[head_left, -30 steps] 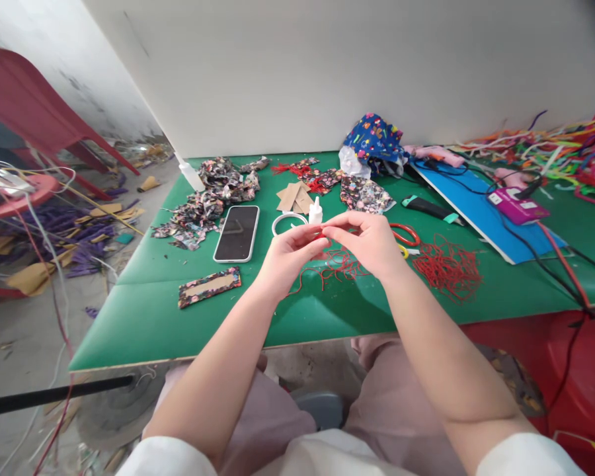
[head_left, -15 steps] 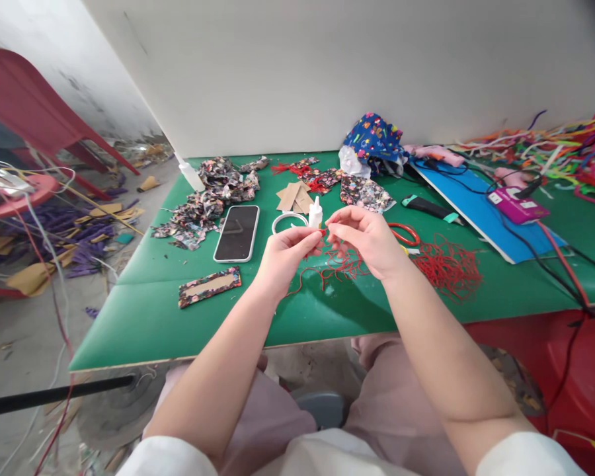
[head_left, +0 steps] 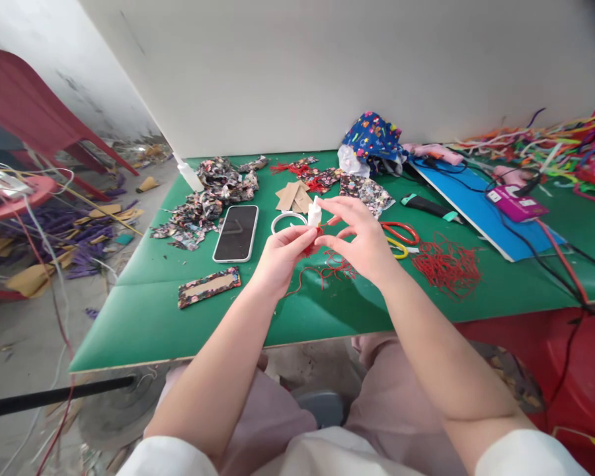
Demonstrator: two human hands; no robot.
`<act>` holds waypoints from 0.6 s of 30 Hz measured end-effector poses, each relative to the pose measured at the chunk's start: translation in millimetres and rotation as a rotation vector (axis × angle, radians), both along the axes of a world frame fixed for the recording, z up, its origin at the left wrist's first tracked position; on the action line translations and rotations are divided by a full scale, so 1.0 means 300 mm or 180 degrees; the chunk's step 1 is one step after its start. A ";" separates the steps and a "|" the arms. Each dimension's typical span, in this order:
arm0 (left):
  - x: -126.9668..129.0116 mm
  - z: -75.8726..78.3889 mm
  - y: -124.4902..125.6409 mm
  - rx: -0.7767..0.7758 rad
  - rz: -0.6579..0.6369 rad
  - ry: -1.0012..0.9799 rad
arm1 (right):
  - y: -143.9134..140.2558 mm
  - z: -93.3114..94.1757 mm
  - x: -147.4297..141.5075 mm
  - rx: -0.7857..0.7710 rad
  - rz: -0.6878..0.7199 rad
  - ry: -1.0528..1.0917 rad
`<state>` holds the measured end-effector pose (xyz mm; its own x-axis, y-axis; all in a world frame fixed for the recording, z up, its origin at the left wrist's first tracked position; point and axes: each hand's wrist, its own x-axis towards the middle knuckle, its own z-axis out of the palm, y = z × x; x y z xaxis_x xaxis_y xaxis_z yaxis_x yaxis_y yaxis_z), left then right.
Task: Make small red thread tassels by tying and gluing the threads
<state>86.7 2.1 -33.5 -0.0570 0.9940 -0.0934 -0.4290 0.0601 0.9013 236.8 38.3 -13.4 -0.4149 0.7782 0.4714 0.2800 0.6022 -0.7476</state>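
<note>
Above the middle of the green table (head_left: 143, 324), my left hand (head_left: 280, 258) pinches a small bunch of red string (head_left: 307, 249) between thumb and fingertips. My right hand (head_left: 361, 238) is at its right, fingers apart, with the thumb tip close to the bunch; whether it touches the string I cannot tell. Just behind the fingertips stands a white squeeze bottle (head_left: 315, 214). Loose red strings (head_left: 340, 266) lie under the hands. Scissors (head_left: 401, 233) with red and yellow handles rest beside my right wrist, and a tangled red string pile (head_left: 446, 266) lies further right.
At left lie a phone (head_left: 236, 233), a fabric-covered strip (head_left: 209, 287) and crumpled floral scraps (head_left: 198, 205). Brown card pieces (head_left: 294, 197) and a white ring (head_left: 282, 219) sit behind the hands. A cutter (head_left: 429, 207), blue board (head_left: 480, 205) and cables are at right.
My right hand has opened from a pinch, its fingers spreading beside the left fingertips. More of the red bunch and the scissors now shows. My left hand stays nearly in place.
</note>
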 end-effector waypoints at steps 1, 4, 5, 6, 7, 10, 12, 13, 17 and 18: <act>0.000 0.000 0.000 0.0011 0.0014 0.0034 | -0.002 0.001 0.000 0.0084 -0.0018 -0.0011; -0.003 -0.001 0.000 0.0021 0.0034 0.0183 | -0.002 -0.003 -0.004 0.0037 -0.0023 0.0018; -0.003 -0.002 0.000 0.0028 0.0034 0.0244 | -0.001 -0.006 -0.006 -0.0049 -0.0006 0.0048; -0.004 -0.002 0.001 0.0036 0.0034 0.0303 | 0.000 -0.009 -0.008 -0.0155 0.0024 0.0081; -0.005 -0.003 0.002 0.0049 0.0038 0.0353 | 0.001 -0.012 -0.009 -0.0274 0.0064 0.0117; -0.005 -0.006 0.004 0.0080 0.0041 0.0411 | 0.000 -0.013 -0.010 -0.0594 0.0199 0.0178; -0.004 -0.007 0.005 0.0063 0.0033 0.0378 | -0.004 -0.009 -0.007 -0.0629 0.0256 0.0143; -0.004 -0.007 0.005 0.0042 0.0024 0.0341 | -0.005 -0.007 -0.006 -0.0560 0.0237 0.0115; -0.004 -0.005 0.005 -0.0053 -0.0010 0.0239 | -0.008 -0.005 -0.001 -0.0016 0.0035 -0.0028; -0.004 -0.005 0.004 -0.0064 -0.0004 0.0248 | -0.007 -0.006 0.000 0.0102 0.0007 -0.0068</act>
<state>85.5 3.4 -34.9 -0.0636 0.9920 -0.1087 -0.3574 0.0791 0.9306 236.8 36.1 -15.0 -0.4268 0.7619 0.4872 0.2945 0.6264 -0.7217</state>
